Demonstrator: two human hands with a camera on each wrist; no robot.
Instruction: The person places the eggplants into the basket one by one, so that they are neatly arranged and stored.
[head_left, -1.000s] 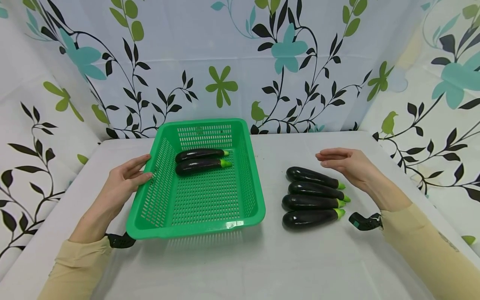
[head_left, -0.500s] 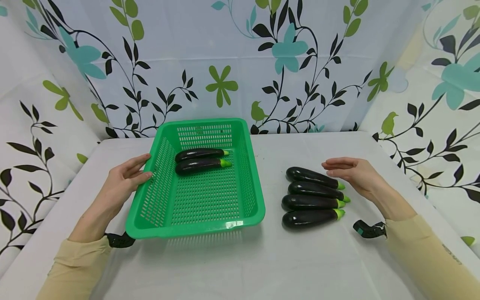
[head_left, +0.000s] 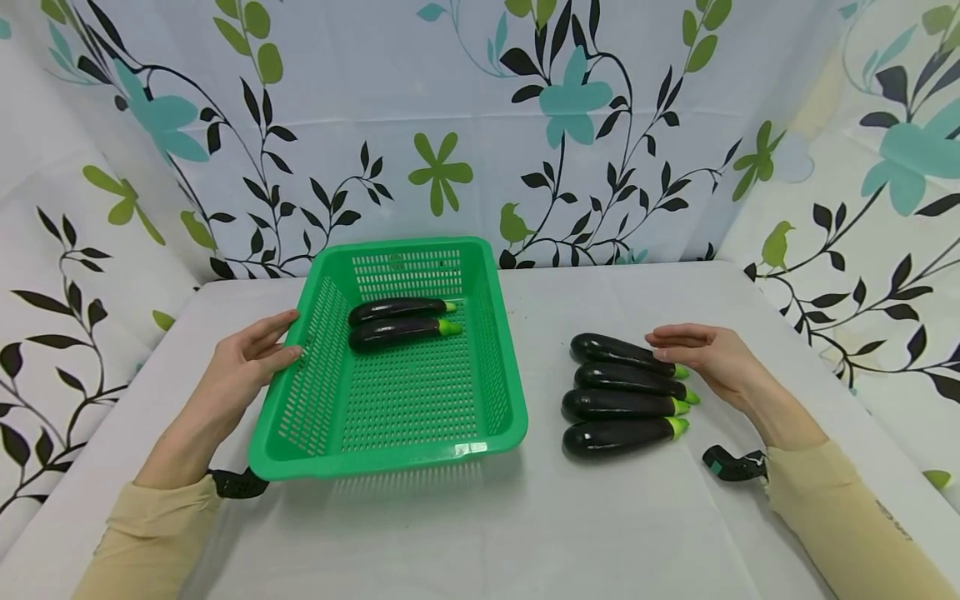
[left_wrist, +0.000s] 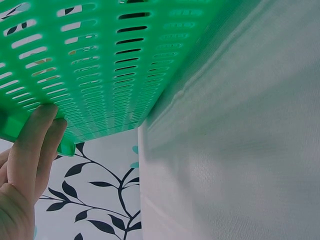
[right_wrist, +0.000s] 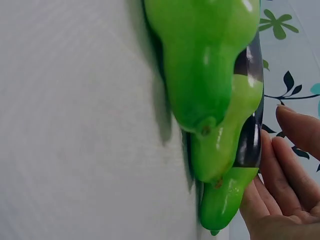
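Observation:
A green plastic basket [head_left: 408,457] stands at the centre left with two eggplants [head_left: 397,333] lying in it. My left hand [head_left: 243,358] touches its left rim, and straight fingers [left_wrist: 34,145] lie against the outer wall in the left wrist view. Several more eggplants [head_left: 618,437] lie in a row on the table to the right, green stem ends pointing right. Over the stem end of the farthest eggplant [head_left: 615,350] is my right hand [head_left: 712,358], fingers nearly straight, thumb near its skin. Whether they touch is unclear; in the right wrist view the fingers [right_wrist: 280,175] are beyond that eggplant.
A white cloth covers the table [head_left: 510,533]. Patterned curtains [head_left: 450,100] with leaves and flowers hang behind and at both sides. Black wrist cameras [head_left: 731,463] sit under both wrists.
My right hand has come down and nearer, over the stem end of the farthest eggplant. The left hand stays at the basket rim, and basket and eggplants have not moved.

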